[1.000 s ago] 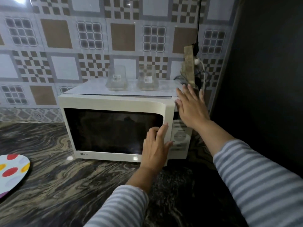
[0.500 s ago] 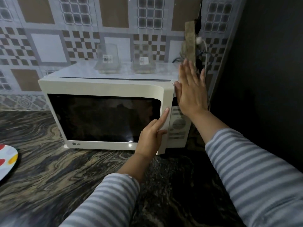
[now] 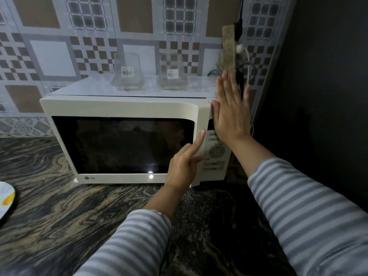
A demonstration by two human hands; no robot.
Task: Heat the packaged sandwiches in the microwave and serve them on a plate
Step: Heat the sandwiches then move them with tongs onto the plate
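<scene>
My left hand point(image 3: 182, 169) curls on the microwave door point(image 3: 123, 142) at its right edge, frame centre, forefinger straight; my right hand point(image 3: 231, 114), fingers flat and together, braces the control panel point(image 3: 216, 154) beside it.

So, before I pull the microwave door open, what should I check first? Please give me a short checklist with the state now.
1. Left hand has purchase on the door's right edge: ok, index finger lies along it, other fingers curl at the edge.
2. Right hand braces the microwave: ok, flat and open against the upper control panel.
3. Door position: looks closed or barely ajar; cannot tell exactly.
4. Two glass containers on top could shake: upright, set back from the front edge, ok.
5. Sandwiches inside: cannot tell, window is dark.
6. Plate ready: ok, on the counter at far left, only partly in view.
</scene>
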